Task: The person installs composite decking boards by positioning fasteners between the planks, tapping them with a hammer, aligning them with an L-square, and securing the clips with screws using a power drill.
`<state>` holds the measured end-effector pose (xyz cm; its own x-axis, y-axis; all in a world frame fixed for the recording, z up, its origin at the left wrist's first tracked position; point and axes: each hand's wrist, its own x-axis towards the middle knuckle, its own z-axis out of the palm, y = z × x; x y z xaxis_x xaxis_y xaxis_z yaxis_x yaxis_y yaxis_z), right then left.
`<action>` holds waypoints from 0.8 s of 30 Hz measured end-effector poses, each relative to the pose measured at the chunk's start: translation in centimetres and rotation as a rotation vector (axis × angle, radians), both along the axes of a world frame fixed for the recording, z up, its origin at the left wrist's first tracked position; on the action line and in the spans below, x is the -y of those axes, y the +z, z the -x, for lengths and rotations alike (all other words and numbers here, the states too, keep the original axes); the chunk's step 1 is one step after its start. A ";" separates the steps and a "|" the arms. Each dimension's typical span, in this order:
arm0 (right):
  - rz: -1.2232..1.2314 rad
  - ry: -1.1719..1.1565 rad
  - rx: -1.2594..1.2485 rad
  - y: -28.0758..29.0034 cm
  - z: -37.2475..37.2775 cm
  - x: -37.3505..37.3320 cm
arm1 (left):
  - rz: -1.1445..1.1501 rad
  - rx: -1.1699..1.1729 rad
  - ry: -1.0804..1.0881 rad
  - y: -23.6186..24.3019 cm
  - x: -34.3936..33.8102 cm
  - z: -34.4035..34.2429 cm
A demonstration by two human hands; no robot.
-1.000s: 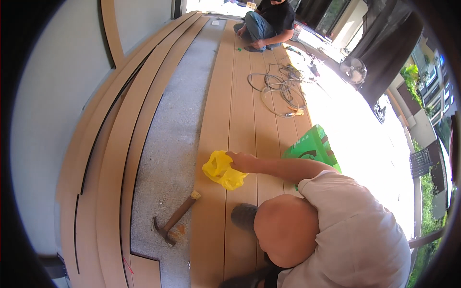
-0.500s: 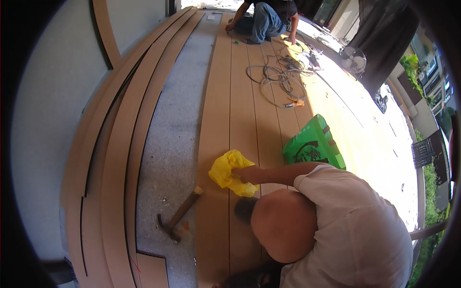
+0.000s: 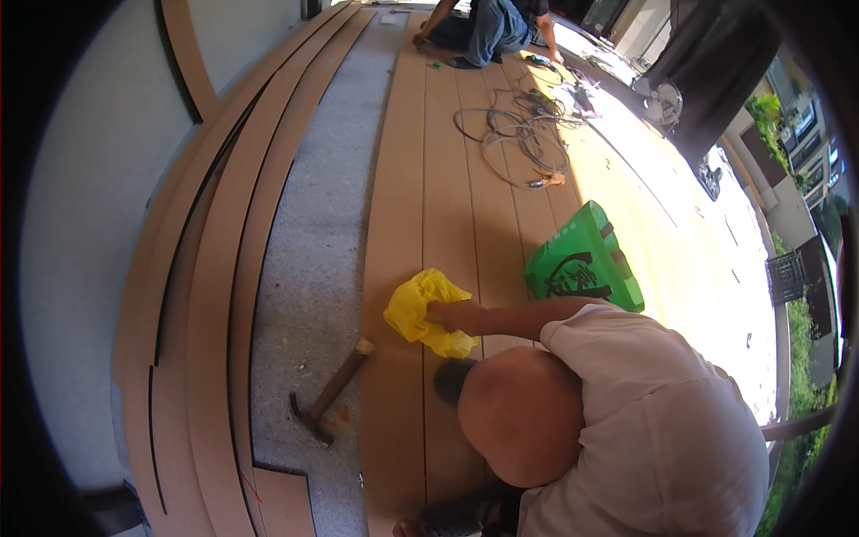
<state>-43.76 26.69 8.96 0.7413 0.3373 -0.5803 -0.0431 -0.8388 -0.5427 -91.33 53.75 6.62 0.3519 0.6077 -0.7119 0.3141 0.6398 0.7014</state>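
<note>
Neither of my hands is in view. Right below me a person in a white shirt (image 3: 662, 430) crouches with head bent down. That person's hand (image 3: 445, 314) reaches left and grips a crumpled yellow plastic bag (image 3: 413, 307) lying on the tan deck boards (image 3: 403, 224). A wooden-handled hammer (image 3: 329, 396) lies on the grey concrete strip (image 3: 313, 251) to the left of the bag. Behind the person's arm stands a green bag (image 3: 586, 264).
Long tan boards (image 3: 215, 268) lean stacked along the left wall. Coiled cables (image 3: 519, 134) and small tools lie farther up the deck. A second person in jeans (image 3: 488, 27) crouches at the far end. A fan (image 3: 662, 100) stands at the right, in sunlight.
The crouching person's hand stays on the yellow bag, and the bag has shifted slightly toward them. The far person has leaned forward onto the deck. My view has moved a little.
</note>
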 end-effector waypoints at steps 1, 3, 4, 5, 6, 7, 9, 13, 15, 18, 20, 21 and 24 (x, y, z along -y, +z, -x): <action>0.022 0.017 0.010 0.3 0.1 -0.2 | -0.001 -0.001 -0.002 0.1 0.0 -0.1; 0.059 0.083 0.054 0.8 0.1 -0.4 | -0.004 0.010 0.023 0.3 0.1 -0.3; 0.073 0.103 0.069 0.9 0.2 -0.3 | -0.003 0.009 0.020 0.2 0.1 -0.2; 0.073 0.090 0.055 0.6 0.1 -0.2 | -0.011 0.011 0.012 0.0 0.1 -0.1; 0.074 0.077 0.042 0.5 0.1 -0.1 | -0.019 0.012 0.004 -0.1 0.0 0.0; 0.074 0.078 0.041 0.5 0.0 -0.1 | -0.018 0.011 0.005 -0.2 0.1 0.0; -0.015 -0.076 -0.059 0.6 0.1 -0.3 | -0.020 0.035 0.005 -0.2 0.1 0.1; 0.013 -0.011 -0.022 0.8 0.2 -0.3 | -0.020 0.019 0.015 0.7 0.2 -0.7; -0.034 -0.160 -0.109 0.7 0.1 -0.6 | -0.043 -0.061 0.008 0.8 0.0 -0.8; -0.056 -0.038 -0.005 0.1 -0.1 -0.2 | -0.012 -0.061 0.080 -0.4 -0.2 -0.2; -0.054 -0.032 0.004 -0.2 -0.3 0.0 | 0.009 -0.050 0.092 0.6 0.0 -0.9; -0.055 -0.027 0.007 -0.2 -0.3 0.1 | 0.029 -0.035 0.101 1.0 0.1 -1.3; -0.066 0.040 0.020 1.6 -0.5 -0.6 | -0.031 -0.060 0.086 2.3 0.6 -1.9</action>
<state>-43.25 27.27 10.57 0.7380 0.4038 -0.5407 0.0012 -0.8020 -0.5973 -89.43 53.19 8.97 0.2552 0.6559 -0.7104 0.3011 0.6443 0.7030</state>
